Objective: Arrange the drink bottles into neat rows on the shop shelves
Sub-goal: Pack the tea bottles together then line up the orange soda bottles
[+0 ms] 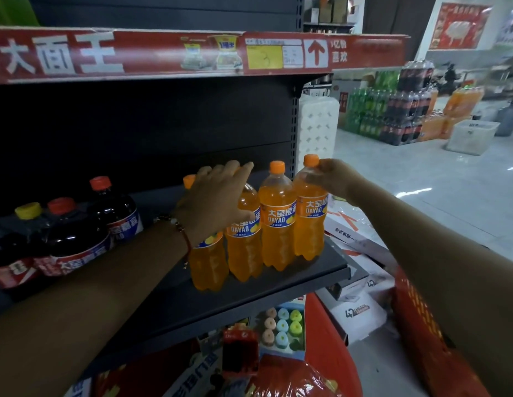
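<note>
My left hand (218,196) covers the neck and shoulder of the orange bottle (206,262) at nine o'clock of the row, so I cannot tell whether the fingers grip it; the dark cola bottles (77,233) at eight o'clock run off the picture's edge. The price tag (273,57) at twelve o'clock is too blurred to read; the stacked drinks (392,110) at two o'clock are too small to identify.

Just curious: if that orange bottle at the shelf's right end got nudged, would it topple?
Probably fairly steady: the rightmost orange bottle looks full, so likely heavy. Tall and narrow, it could still tip from a push near the cap, where the right hand grips. It stands close to the shelf edge.
</note>
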Tool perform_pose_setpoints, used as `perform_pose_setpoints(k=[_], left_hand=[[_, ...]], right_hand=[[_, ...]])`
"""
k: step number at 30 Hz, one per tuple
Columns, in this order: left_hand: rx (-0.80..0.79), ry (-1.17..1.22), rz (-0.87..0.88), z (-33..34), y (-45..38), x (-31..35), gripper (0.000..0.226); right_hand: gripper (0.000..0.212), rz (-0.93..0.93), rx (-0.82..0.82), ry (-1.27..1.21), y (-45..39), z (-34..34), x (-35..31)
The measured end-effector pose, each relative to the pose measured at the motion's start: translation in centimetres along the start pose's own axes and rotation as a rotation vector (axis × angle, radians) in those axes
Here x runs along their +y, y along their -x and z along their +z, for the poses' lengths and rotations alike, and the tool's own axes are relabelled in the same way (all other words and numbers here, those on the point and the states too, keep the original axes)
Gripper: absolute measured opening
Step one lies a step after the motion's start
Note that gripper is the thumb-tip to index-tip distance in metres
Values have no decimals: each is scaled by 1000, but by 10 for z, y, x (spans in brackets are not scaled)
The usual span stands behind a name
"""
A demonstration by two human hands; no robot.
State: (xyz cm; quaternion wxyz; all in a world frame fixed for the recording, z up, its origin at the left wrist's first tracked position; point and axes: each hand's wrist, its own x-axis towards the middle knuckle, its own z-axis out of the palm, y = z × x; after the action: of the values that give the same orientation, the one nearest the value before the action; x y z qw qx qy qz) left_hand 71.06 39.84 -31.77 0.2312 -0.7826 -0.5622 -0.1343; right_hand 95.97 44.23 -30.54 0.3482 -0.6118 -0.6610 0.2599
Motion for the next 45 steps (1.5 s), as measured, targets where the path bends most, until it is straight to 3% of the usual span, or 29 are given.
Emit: perform_pose_setpoints(k=[4, 7, 10, 12, 14, 17, 19, 21, 24, 29, 35, 38, 42, 45], left_hand=[[14, -22, 14, -1, 5, -3, 105], [138, 32, -31, -2, 26, -13, 106], [243, 414, -295, 8, 69, -22, 109], [225, 792, -518, 23, 100, -20, 115], [181, 1142, -635, 42, 122, -15, 117], [60, 1417, -674, 68, 137, -8, 82], [43, 1405, -644, 85, 140, -7, 57], [39, 1409, -634, 93, 142, -8, 49], [28, 1399, -622, 99, 142, -12, 51], [5, 1374, -611, 102, 144, -16, 50], [8, 1373, -590, 106, 145, -12, 52], [25, 1358, -593, 107, 145, -10, 49], [17, 1355, -579, 104, 146, -13, 47], [2, 1351, -577, 102, 146, -14, 48]], right_hand=[[30, -1, 7, -7, 5, 7, -1], [62, -65, 209, 120, 16, 20, -5], [72, -403, 353, 254, 36, 35, -22], [66, -534, 250, 325, 49, 46, -42], [65, -539, 94, 366, 53, 56, -58], [65, -565, 39, 480, 48, 66, -72], [66, -546, 55, 468, 43, 67, -74], [67, -533, 66, 473, 41, 69, -74], [63, -568, 76, 588, 34, 73, -71], [53, -525, 13, 559, 28, 72, -76], [56, -544, -54, 585, 30, 61, -79], [54, -465, -36, 372, 21, 46, -76], [37, -303, 14, 463, 9, 34, -62], [45, -316, 9, 412, 9, 32, -54]])
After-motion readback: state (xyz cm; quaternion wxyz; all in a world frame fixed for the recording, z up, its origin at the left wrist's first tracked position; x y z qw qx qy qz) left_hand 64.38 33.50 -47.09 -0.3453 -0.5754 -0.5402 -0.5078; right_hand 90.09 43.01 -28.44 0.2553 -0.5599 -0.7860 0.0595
